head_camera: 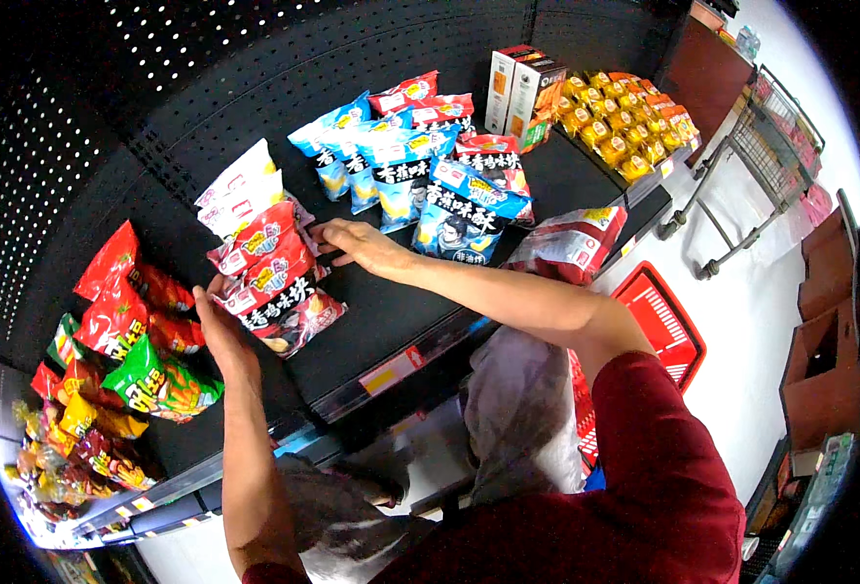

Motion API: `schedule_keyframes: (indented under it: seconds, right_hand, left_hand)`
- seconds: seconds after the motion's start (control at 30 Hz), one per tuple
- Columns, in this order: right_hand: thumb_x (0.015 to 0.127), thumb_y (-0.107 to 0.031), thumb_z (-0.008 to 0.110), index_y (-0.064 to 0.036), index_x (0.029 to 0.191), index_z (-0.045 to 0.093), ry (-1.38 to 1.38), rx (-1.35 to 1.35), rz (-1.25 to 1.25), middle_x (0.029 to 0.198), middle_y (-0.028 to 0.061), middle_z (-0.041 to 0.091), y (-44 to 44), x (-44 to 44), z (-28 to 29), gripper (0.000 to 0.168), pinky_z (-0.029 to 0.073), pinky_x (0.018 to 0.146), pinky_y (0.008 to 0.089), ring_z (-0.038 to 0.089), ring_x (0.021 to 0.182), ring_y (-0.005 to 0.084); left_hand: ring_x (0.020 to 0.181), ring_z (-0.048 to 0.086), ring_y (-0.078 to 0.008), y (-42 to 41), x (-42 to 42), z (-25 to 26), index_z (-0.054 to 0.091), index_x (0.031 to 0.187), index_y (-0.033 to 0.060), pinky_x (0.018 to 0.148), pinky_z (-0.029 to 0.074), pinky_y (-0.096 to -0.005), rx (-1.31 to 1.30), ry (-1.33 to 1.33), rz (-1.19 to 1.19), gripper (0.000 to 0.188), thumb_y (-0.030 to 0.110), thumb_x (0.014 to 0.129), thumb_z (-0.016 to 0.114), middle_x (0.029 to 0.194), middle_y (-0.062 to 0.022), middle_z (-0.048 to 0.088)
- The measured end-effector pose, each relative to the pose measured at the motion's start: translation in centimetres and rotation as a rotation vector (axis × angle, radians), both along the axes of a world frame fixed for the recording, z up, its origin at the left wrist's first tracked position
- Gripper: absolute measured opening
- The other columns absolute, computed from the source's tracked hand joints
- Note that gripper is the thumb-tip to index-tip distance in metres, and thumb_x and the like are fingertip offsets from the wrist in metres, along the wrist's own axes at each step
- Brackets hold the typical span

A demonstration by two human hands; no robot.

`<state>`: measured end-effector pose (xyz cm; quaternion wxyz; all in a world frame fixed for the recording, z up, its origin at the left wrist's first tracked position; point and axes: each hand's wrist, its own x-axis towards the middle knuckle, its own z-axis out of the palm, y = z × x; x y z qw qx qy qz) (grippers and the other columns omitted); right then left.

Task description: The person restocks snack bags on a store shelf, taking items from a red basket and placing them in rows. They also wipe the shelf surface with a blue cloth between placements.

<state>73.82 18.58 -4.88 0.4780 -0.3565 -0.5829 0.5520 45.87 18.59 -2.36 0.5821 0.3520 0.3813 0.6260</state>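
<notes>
A row of red-and-white snack bags (273, 281) stands on a black store shelf (400, 306), with white-topped bags (240, 190) behind it. My left hand (225, 325) is at the row's left side, its fingertips partly hidden by the bags. On the right side, my right hand (353, 244) has its fingers curled near the bags; whether they touch is unclear. Blue snack bags (466, 215) stand to the right, with more red bags (499, 164) behind and beside them. Another red-and-white bag (576, 241) lies at the shelf's front edge, near my right forearm.
Red and green snack bags (167, 383) stand at the left. Boxes (528, 91) and a tray of yellow-wrapped snacks (619, 124) are at the far right. A red plastic basket (663, 321) and a wire shopping cart (773, 139) stand on the floor; a perforated back panel rises behind the shelf.
</notes>
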Motion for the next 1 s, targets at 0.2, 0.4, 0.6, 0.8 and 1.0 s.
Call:
schedule_keyframes:
  seconds: [0.2, 0.4, 0.6, 0.8, 1.0]
  right_hand:
    - [0.104, -0.028, 0.045, 0.001, 0.114, 0.058, 0.020, 0.067, -0.164, 0.106, 0.0123, 0.064, 0.8, -0.5, -0.7, 0.033, 0.056, 0.078, 0.0365, 0.063, 0.096, 0.0217]
    - [0.098, -0.017, 0.050, 0.002, 0.101, 0.058, -0.047, 0.022, -0.251, 0.074, 0.0192, 0.062, 0.1, -2.4, 1.1, 0.021, 0.054, 0.069, 0.0450, 0.065, 0.071, 0.0318]
    - [0.097, -0.016, 0.051, 0.000, 0.105, 0.060, -0.326, 0.455, -0.313, 0.083, 0.0227, 0.065, 0.5, -1.8, -1.7, 0.020, 0.051, 0.070, 0.0507, 0.065, 0.082, 0.0458]
    - [0.097, -0.014, 0.050, -0.002, 0.099, 0.059, -0.376, 0.364, -0.307, 0.082, 0.0159, 0.066, -0.2, -3.6, -1.9, 0.015, 0.050, 0.065, 0.0454, 0.065, 0.077, 0.0373]
    - [0.098, -0.012, 0.049, -0.004, 0.093, 0.059, -0.406, 0.327, -0.318, 0.080, 0.0090, 0.067, -0.2, -3.6, -2.3, 0.013, 0.049, 0.061, 0.0401, 0.065, 0.073, 0.0288]
  left_hand:
    - [0.121, 0.056, -0.0218, -1.4, 0.1, 3.2, 0.055, 0.136, 0.0003, 0.106, 0.039, -0.0375, 0.159, 0.230, 0.286, 0.065, 0.056, 0.103, 0.046, 0.132, -0.0152, 0.062]
    - [0.125, 0.057, -0.0266, -7.4, 3.8, 10.3, 0.054, 0.131, -0.0052, 0.107, 0.043, -0.0396, 0.688, 0.710, 0.525, 0.045, 0.031, 0.109, 0.040, 0.133, -0.0207, 0.061]
    - [0.112, 0.061, -0.0300, -12.8, 14.8, 14.9, 0.069, 0.112, 0.0016, 0.097, 0.046, -0.0407, 1.194, 0.984, -0.035, 0.030, 0.001, 0.082, 0.066, 0.117, -0.0154, 0.068]
    - [0.127, 0.052, -0.0333, -11.8, 26.7, 12.9, 0.062, 0.129, 0.0039, 0.108, 0.040, -0.0440, 1.282, 1.091, -0.471, 0.048, 0.032, 0.090, 0.068, 0.136, -0.0157, 0.058]
    - [0.126, 0.052, -0.0342, -8.3, 31.1, 10.7, 0.062, 0.129, 0.0009, 0.108, 0.038, -0.0442, 1.242, 1.294, -0.575, 0.058, 0.047, 0.095, 0.060, 0.134, -0.0197, 0.060]
